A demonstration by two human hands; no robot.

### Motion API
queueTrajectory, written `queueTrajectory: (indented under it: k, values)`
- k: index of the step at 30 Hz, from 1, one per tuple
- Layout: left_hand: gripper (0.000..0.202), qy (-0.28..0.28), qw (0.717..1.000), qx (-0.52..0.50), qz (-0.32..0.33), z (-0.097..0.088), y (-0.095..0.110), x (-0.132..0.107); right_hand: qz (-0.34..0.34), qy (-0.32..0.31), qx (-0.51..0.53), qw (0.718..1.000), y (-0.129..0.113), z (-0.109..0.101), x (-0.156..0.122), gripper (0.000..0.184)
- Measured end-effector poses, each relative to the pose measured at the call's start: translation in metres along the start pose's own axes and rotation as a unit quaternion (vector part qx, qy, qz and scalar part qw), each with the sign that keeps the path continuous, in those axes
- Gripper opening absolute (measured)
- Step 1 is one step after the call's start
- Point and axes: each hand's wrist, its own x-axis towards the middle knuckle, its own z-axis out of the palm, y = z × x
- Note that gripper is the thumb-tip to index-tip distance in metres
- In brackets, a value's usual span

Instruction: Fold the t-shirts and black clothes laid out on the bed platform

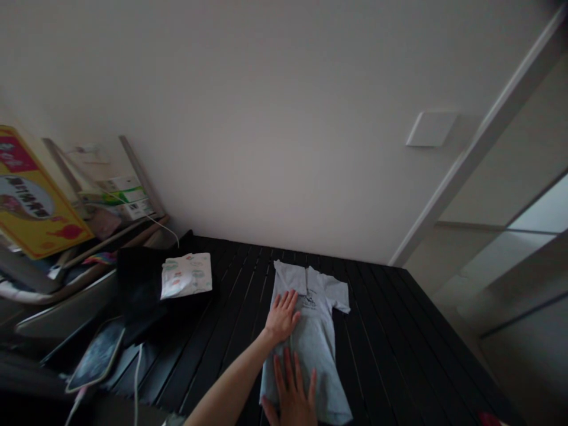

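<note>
Dark slatted boards (390,337) fill the lower part of the head view, running toward a plain white wall (266,118) with a flat white wall plate (431,129) on it. A pale door frame (479,148) rises at the right.

On the boards, near the middle, lies a grey T-shirt (313,349) with a small dark print on its chest, its collar end pointing away from the person. One short sleeve sticks out to the right; the other side looks folded in, though the dim light makes that hard to be sure of. Both hands are open, fingers spread, and well apart from each other. The left hand (281,318) lies flat on the upper body of the shirt, and the right hand (290,393) lies flat on its lower part, close to the bottom of the frame.

To the left, a white packet (186,275) sits on a black cloth (142,290). Below them lies a smartphone (95,355) with a white cable (137,378). Behind, a yellow printed board (35,201) leans beside stacked papers (124,198).
</note>
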Motion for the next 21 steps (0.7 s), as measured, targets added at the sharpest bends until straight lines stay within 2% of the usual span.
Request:
queueTrajectory:
  k: [2,4,6,8,11,14,17,21]
  values:
    - [0.057,-0.004,1.000,0.010,0.005,-0.007,-0.011,-0.008,-0.040,-0.023,0.012,0.999,-0.004,-0.011,0.003,0.062]
    - [0.055,-0.008,1.000,0.015,-0.002,-0.013,-0.022,-0.019,-0.062,-0.014,0.012,0.998,-0.004,-0.030,0.010,0.051]
    - [0.055,-0.009,1.000,0.014,-0.016,-0.020,-0.027,-0.033,-0.032,0.020,-0.006,0.999,0.005,-0.050,0.023,0.049]
    - [0.055,-0.002,0.999,0.006,-0.037,-0.025,-0.022,-0.047,0.047,0.057,-0.041,0.996,0.024,-0.066,0.042,0.054]
    - [0.054,-0.009,0.998,-0.032,-0.043,-0.028,0.004,-0.067,0.181,0.070,-0.092,0.977,0.064,-0.076,0.074,0.058]
    - [0.051,-0.034,0.995,-0.094,-0.015,-0.026,0.044,-0.085,0.256,0.026,-0.092,0.962,0.101,-0.075,0.097,0.064]
    - [0.049,-0.040,0.988,-0.143,-0.031,-0.012,0.082,-0.099,0.269,-0.008,-0.071,0.960,0.122,-0.068,0.104,0.071]
    - [0.051,-0.102,0.975,-0.188,-0.067,0.024,0.118,-0.115,0.242,-0.023,-0.069,0.968,0.130,-0.065,0.101,0.072]
